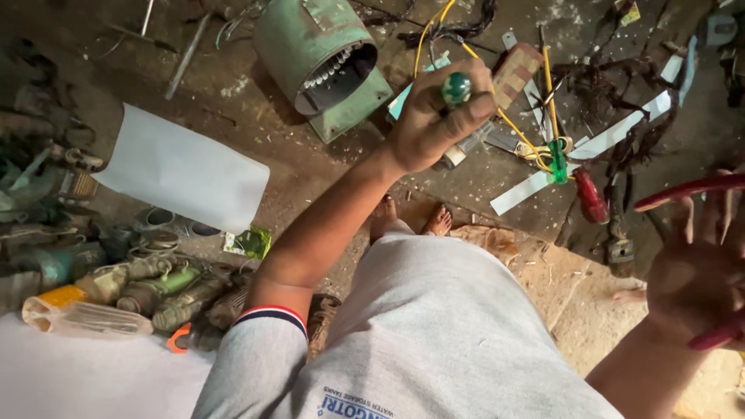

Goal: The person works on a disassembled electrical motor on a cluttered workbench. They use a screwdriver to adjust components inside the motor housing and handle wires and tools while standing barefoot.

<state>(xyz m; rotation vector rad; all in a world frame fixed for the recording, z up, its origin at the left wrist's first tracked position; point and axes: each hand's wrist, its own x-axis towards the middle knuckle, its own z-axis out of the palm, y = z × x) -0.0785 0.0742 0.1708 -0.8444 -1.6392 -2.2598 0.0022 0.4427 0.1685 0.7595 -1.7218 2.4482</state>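
A grey shirt (434, 334) below, left hand (434, 116) grips a green-capped tool (456, 87); right hand (694, 271), spread, apparently holds red-handled pliers (687, 188) off to its side.

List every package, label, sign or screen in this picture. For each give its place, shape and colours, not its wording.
Wrapper: on the floor below the white sheet, small, crumpled, green and yellow.
Box: beside the left hand, small, oblong, red and tan checks.
Shirt print: bottom edge, on the grey shirt, blue lettering.
Plastic bottle: lower left, lying flat, clear with an orange end, no label seen.
No signs or screens.
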